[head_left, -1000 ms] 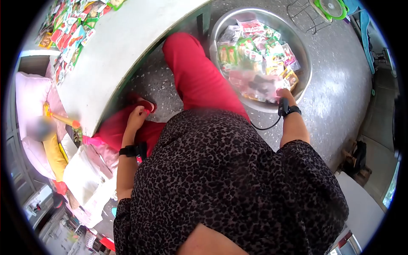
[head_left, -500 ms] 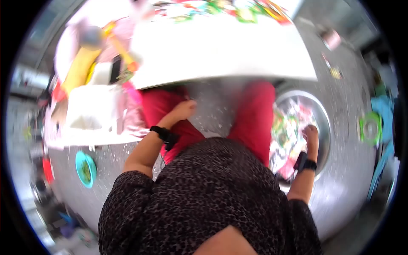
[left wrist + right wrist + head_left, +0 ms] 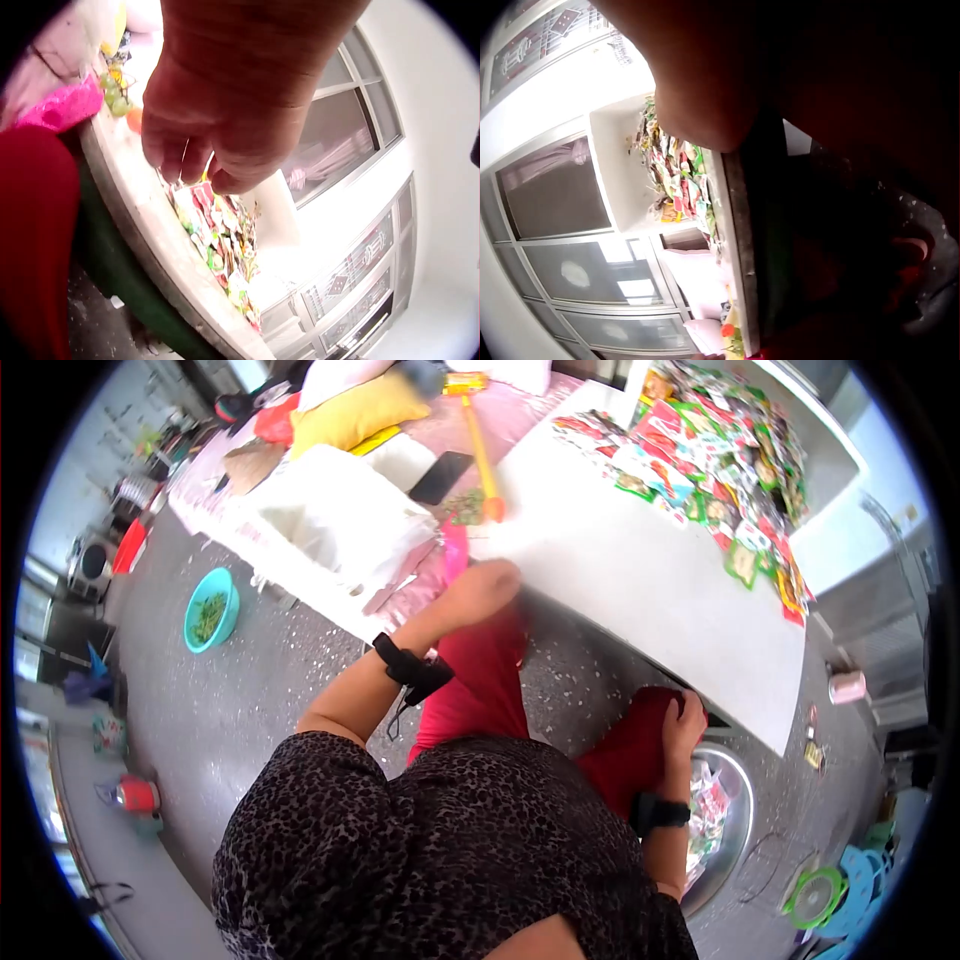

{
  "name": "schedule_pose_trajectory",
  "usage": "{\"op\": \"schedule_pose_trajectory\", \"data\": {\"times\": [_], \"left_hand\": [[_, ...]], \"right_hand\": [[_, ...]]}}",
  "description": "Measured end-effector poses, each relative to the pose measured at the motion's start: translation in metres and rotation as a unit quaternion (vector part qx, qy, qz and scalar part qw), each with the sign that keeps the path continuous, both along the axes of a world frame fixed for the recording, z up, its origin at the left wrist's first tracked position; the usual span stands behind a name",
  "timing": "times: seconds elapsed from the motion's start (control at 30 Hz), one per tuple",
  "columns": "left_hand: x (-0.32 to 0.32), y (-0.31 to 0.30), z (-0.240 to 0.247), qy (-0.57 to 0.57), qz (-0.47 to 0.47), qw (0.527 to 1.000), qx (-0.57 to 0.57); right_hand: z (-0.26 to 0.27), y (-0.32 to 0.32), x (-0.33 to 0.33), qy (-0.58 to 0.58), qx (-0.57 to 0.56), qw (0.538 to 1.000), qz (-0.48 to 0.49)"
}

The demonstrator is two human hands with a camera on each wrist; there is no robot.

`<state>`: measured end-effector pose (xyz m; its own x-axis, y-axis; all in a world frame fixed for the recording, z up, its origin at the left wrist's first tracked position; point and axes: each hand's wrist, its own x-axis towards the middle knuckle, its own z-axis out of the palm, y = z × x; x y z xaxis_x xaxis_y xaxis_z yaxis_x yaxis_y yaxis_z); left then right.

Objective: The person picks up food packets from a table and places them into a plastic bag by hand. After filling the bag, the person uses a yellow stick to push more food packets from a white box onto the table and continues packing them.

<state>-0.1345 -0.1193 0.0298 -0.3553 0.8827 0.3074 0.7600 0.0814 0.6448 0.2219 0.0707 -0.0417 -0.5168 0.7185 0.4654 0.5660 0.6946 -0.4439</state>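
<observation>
My left hand [image 3: 485,592] is over my left knee, at the near edge of the white table [image 3: 640,570]. The left wrist view has its fingers [image 3: 196,154] loosely bent, with nothing seen in them. On my right knee [image 3: 630,745] rests my right hand [image 3: 684,728], its fingers laid over the red trouser cloth; in the right wrist view that hand is mostly in shadow. Just beyond it on the floor is a metal basin [image 3: 743,815] with small plastic food packets [image 3: 708,810]. A heap of colourful snack packets [image 3: 720,455] covers the table's far side.
Left of the table, a pink-covered bed holds a phone [image 3: 441,477], a yellow stick with an orange end [image 3: 480,450], a white plastic bag [image 3: 340,510] and a yellow pillow [image 3: 360,412]. A turquoise bowl [image 3: 232,605] of greens and a green fan [image 3: 815,898] stand on the floor.
The right hand has left the packets in the basin and come onto the right knee. My view has swung left toward the table and bed. The left hand has risen toward the table edge.
</observation>
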Motion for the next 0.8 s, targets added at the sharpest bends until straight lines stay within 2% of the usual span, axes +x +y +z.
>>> {"op": "schedule_pose_trajectory", "data": {"times": [0.07,0.13,0.2,0.27,0.33,0.37,0.47,0.7,0.8], "left_hand": [[-0.017,-0.017,0.013,0.015,0.157,0.987,0.013],[-0.05,-0.032,0.018,0.088,0.224,0.967,0.086],[-0.09,-0.05,0.015,0.184,0.313,0.927,0.09],[-0.125,-0.069,0.017,0.225,0.396,0.889,0.041],[-0.149,-0.086,0.012,0.222,0.453,0.859,-0.087],[-0.154,-0.092,0.01,0.184,0.463,0.847,-0.187],[-0.173,-0.107,-0.007,0.071,0.386,0.866,-0.311],[-0.173,-0.115,-0.001,0.02,0.415,0.882,-0.223],[-0.174,-0.12,0.001,0.002,0.425,0.896,-0.13]], "right_hand": [[-0.001,-0.001,-0.001,-0.018,0.058,0.998,0.014],[-0.007,0.002,0.002,-0.005,0.059,0.998,0.003],[-0.006,0.003,0.003,0.003,0.042,0.999,-0.009],[-0.006,0.004,0.003,0.002,0.053,0.998,-0.015],[-0.007,0.004,0.002,0.007,0.059,0.998,-0.02],[-0.007,0.004,0.002,0.008,0.057,0.998,-0.018],[-0.007,0.005,0.003,0.008,0.055,0.998,-0.019],[-0.005,0.004,0.003,0.006,0.066,0.998,-0.015],[-0.004,0.003,0.004,0.007,0.052,0.999,-0.015]]}}
